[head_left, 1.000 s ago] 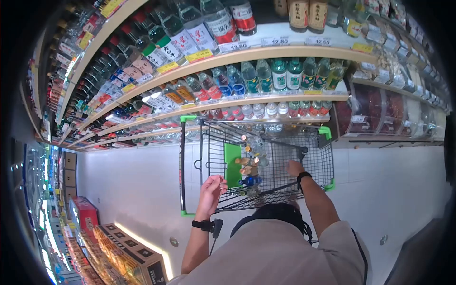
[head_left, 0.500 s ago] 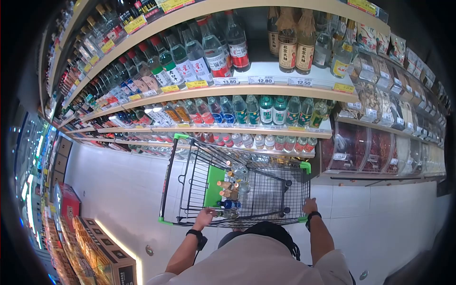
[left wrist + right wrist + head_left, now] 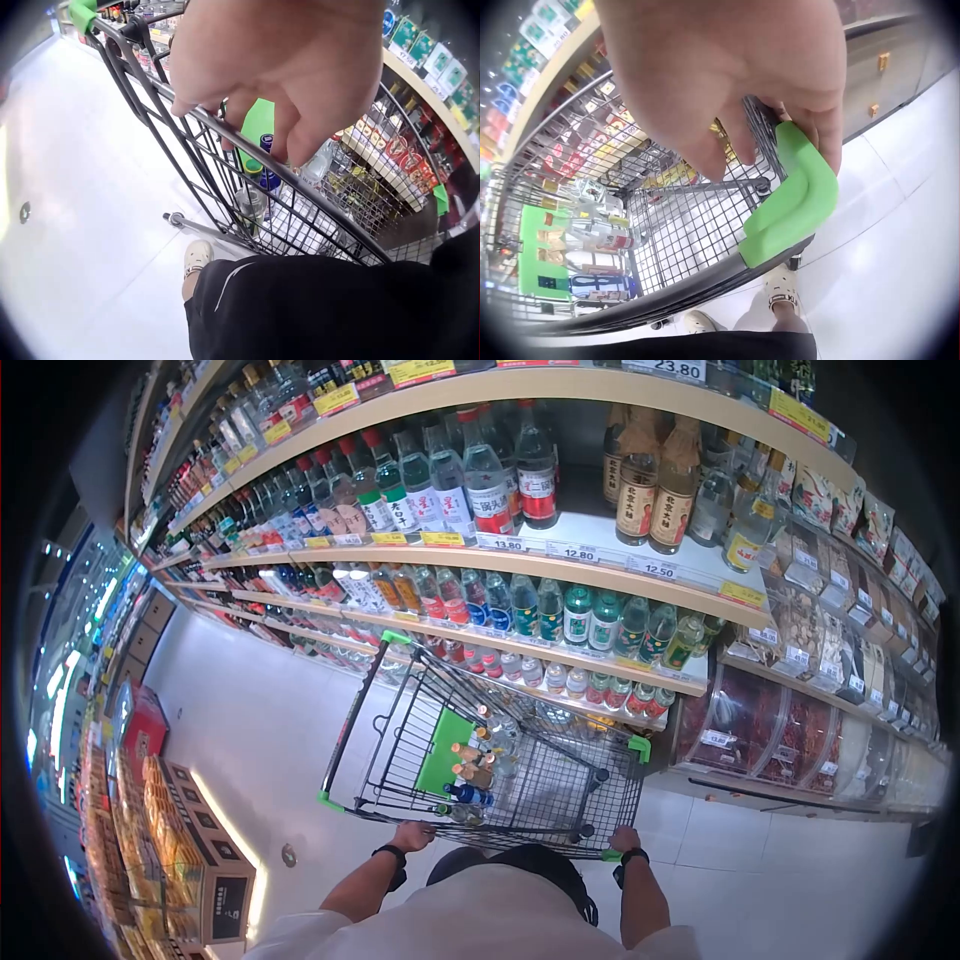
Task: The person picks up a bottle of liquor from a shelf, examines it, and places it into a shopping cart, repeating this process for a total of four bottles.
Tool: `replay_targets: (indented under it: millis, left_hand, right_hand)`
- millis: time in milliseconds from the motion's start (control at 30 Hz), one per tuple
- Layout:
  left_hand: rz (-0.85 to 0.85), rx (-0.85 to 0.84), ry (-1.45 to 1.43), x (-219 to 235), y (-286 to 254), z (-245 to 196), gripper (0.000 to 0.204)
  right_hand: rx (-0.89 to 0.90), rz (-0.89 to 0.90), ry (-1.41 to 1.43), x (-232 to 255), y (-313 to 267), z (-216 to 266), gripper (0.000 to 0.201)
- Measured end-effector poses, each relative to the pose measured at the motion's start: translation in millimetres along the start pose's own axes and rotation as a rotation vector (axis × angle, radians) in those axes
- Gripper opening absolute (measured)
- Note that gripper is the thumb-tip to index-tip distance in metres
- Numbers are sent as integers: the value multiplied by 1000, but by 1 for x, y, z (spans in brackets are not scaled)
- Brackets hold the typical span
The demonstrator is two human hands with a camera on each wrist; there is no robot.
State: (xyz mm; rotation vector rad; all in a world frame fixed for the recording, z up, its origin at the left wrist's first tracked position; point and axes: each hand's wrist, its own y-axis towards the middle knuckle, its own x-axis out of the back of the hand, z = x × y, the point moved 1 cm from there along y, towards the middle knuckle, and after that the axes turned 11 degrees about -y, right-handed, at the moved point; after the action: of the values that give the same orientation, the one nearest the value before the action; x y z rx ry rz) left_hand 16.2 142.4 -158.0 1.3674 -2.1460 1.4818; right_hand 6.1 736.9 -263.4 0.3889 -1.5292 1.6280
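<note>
A wire shopping cart with a green seat panel [image 3: 446, 752] stands between the person and the shelves. The left hand [image 3: 412, 836] grips the near side rail [image 3: 330, 211], its fingers bent over the bar. At the cart's front near corner, the right hand [image 3: 624, 839] holds the rim next to a green corner cap [image 3: 802, 196]; its fingers reach down over the bar. Several glass bottles lie in the basket beside the panel, among them a blue bottle [image 3: 604, 286] and clear ones [image 3: 607, 234]. Part of each hand's fingers is hidden behind the palm.
Shelves of liquor bottles [image 3: 490, 495] run along the far side, with price tags on their edges. Clear bins of dried goods [image 3: 735, 730] stand at the right. A lit snack display [image 3: 195, 840] is at the lower left, over white floor [image 3: 250, 700].
The right hand has moved from over the basket to the front near corner. The left hand has come down onto the side rail. The cart now sits more slanted in the head view.
</note>
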Motion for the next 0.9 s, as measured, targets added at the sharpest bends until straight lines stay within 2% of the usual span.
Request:
replay_targets:
  millis: [67, 100, 200, 300, 367, 400, 433, 467, 500, 600, 733, 767, 867, 900]
  left_hand:
    - [-13, 72, 80, 6, -6, -17, 38]
    - [-36, 105, 318, 21, -28, -59, 41]
    - [-30, 131, 326, 28, -19, -46, 31]
    - [-22, -46, 250, 49, -23, -25, 26]
    - [-38, -51, 90, 54, -17, 2, 23]
    - [-42, -53, 7, 55, -14, 15, 22]
    - [-80, -165, -15, 60, -16, 20, 20]
    - [-59, -187, -31, 64, -13, 23, 23]
    - [-38, -207, -48, 66, -11, 27, 26]
    - [10, -319, -1, 70, -8, 44, 41]
    - [88, -432, -9, 85, -7, 63, 53]
    - [110, -479, -45, 90, -6, 68, 49]
    - [162, -469, -55, 101, -12, 75, 48]
    - [165, -488, -39, 105, -17, 76, 49]
  right_hand:
    - [-11, -87, 42, -7, 0, -1, 36]
    - [-62, -118, 93, -3, -9, 7, 38]
    - [-226, -256, 261, 20, -47, 30, 44]
    - [-394, -475, 420, 15, -68, 50, 43]
    - [-494, -648, 507, 5, -78, 61, 42]
    - [-490, -644, 526, -4, -82, 66, 43]
    - [-485, -644, 542, -16, -80, 70, 45]
    - [-478, -644, 557, -27, -77, 73, 47]
    - [-576, -645, 399, -55, -53, 60, 54]
    - [-633, -477, 466, -45, -52, 61, 60]
    - [-561, -553, 682, -67, -34, 50, 70]
    - [-573, -596, 715, -74, -30, 53, 69]
    - [-671, -500, 654, -88, -23, 56, 73]
    - [-653, -437, 650, -90, -25, 57, 77]
